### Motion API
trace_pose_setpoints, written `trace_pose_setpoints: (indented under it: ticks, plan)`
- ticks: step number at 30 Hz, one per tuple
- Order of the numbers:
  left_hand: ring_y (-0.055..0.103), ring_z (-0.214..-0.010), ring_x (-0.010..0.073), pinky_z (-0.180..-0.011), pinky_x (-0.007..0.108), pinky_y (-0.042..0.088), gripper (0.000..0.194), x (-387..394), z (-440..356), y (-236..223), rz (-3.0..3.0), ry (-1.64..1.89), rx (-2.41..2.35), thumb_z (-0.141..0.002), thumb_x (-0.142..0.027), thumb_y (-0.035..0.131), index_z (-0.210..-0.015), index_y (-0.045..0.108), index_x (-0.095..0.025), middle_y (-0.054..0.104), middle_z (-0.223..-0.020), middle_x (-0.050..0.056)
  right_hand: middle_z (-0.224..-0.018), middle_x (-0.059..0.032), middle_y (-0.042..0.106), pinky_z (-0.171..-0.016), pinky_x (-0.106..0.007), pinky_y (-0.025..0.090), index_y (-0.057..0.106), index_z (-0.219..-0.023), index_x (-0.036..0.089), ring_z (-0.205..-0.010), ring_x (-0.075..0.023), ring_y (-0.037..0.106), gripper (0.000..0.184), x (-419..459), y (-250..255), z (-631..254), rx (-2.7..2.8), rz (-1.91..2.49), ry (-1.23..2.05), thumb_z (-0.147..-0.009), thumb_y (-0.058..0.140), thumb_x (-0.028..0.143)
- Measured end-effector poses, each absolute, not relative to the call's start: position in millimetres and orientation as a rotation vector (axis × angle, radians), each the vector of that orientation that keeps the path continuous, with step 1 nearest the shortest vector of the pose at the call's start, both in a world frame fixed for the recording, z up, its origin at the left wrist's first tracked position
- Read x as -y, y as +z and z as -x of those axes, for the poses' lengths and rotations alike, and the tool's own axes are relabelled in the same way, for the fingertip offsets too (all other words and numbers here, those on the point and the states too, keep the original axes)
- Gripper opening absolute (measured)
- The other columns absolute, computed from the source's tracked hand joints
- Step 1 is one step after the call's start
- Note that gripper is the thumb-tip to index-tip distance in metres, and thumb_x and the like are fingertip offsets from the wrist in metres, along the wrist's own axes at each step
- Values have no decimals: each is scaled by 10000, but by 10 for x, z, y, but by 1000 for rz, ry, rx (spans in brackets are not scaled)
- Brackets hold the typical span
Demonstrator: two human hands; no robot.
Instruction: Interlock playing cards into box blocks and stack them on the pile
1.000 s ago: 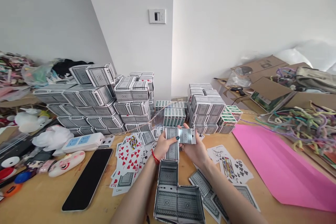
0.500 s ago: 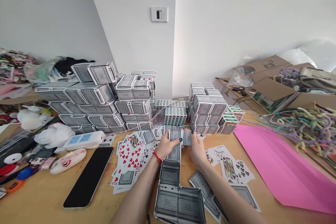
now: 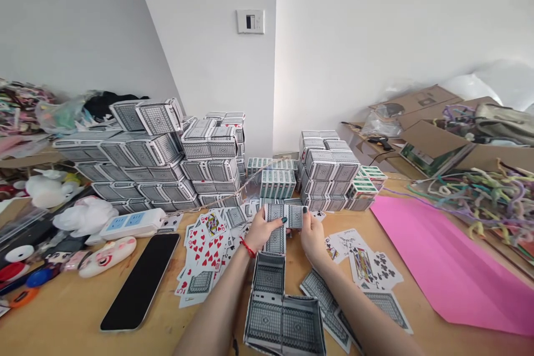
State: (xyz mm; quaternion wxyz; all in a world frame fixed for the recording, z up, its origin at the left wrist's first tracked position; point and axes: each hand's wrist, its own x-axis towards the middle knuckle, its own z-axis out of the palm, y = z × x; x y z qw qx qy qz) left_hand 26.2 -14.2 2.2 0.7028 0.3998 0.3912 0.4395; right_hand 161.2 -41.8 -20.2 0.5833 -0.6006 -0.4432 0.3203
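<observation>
1. Pinching a long strip of playing cards [image 3: 276, 236], the person's left hand [image 3: 262, 230] is pressing its thumb down on top. A red bracelet [image 3: 248, 247] is circling that wrist.
2. The right hand [image 3: 311, 233] is pinching the outer edge of a short card piece [image 3: 295, 218], which is lying against the strip's right side. Both pieces are showing grey patterned backs, and the two hands are holding them near the middle of the view; whether they are joined, I cannot tell.
3. Just below, between the forearms, an L-shaped card tray [image 3: 300, 320] is sitting with its open side up.
4. Left of the hands, loose cards [image 3: 207, 255], mostly red hearts, are lying spread on the wooden surface [image 3: 189, 325]. Beyond them, a black phone [image 3: 139, 282] is lying at a slant, and a white power strip [image 3: 134, 225] is resting behind it.
5. Right of the hands, more face-up cards [image 3: 367, 265] are lying near a large pink sheet [image 3: 438, 267]. Face-down cards [image 3: 315, 285] are lying partly under the right forearm.
6. Behind everything, tall stacks of card blocks are standing at left [image 3: 146, 154] and right [image 3: 329, 166], with small green boxes [image 3: 277, 184] standing between them.
7. At far right, fuzzy colored sticks [image 3: 488, 203] are lying heaped before a cardboard box [image 3: 438, 147].
</observation>
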Motion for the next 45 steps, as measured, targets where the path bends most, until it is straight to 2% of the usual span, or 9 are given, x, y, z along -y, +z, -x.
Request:
trace_pose_setpoints:
  ticks: [9,18,22,26,28,31,34,39,45]
  plan:
    - [651,-580,177,-530,278,535,374,97,-208,11,-812,1065,-861,-565,-200,728,-882,537,-147,680,-802,54,-699,-44,632,-574,-301,456,548,-773,196,-649,-202,584,346,448,-89,-1559,978,1001,1236,-779,410,513]
    - [650,-578,188,-515,286,527,385,105,-230,-8,-797,1079,-866,-559,-207,734,-882,533,-151,679,-777,52,-695,-64,633,-690,-359,480,540,-720,194,-698,-225,598,425,432,-147,-1608,1239,1286,845,-780,375,581]
    - [645,-597,174,-573,294,525,393,63,-204,-56,-799,1132,-872,-567,-223,729,-903,540,-146,671,-778,49,-781,-64,652,-629,-360,510,535,-951,191,-681,-222,629,398,437,-108,-1599,1140,1169,1013,-776,436,533]
    - [642,-631,176,-578,285,511,367,57,-167,-35,-742,1143,-826,-612,-255,693,-935,544,-167,662,-780,34,-677,-40,657,-591,-379,526,435,-1172,161,-614,-231,641,611,436,-70,-1627,1058,1197,1027,-695,560,522]
    - [645,-677,189,-598,294,507,361,64,-147,-1,-738,1094,-734,-643,-270,665,-972,546,-180,663,-818,40,-595,-27,647,-567,-381,527,470,-1134,157,-553,-228,632,586,425,-68,-1658,1056,1217,1019,-699,536,545]
    - [639,-726,193,-619,287,496,339,61,-104,47,-733,1040,-671,-660,-247,640,-985,567,-184,665,-842,44,-511,-23,629,-535,-371,523,559,-877,183,-492,-222,617,435,408,-66,-1713,1053,1252,1025,-735,451,580]
    - [628,-728,172,-622,252,476,338,33,-47,68,-794,968,-710,-636,-177,639,-972,606,-179,667,-862,45,-499,-27,629,-507,-351,516,538,-699,198,-479,-217,611,406,386,-35,-1778,1063,1293,1022,-730,440,590]
    - [613,-692,141,-598,216,458,361,-31,17,50,-872,1009,-848,-583,-119,672,-939,638,-169,670,-876,53,-724,-56,680,-482,-323,503,597,-798,183,-506,-191,610,368,307,147,-2005,1171,1346,1018,-699,519,529]
    - [619,-717,144,-619,231,481,479,-83,47,9,-757,1111,-836,-553,-78,667,-1015,605,-182,661,-943,54,-727,-46,656,-578,-310,457,631,-827,187,-642,-206,610,233,383,416,-2416,1776,1819,830,-635,615,319]
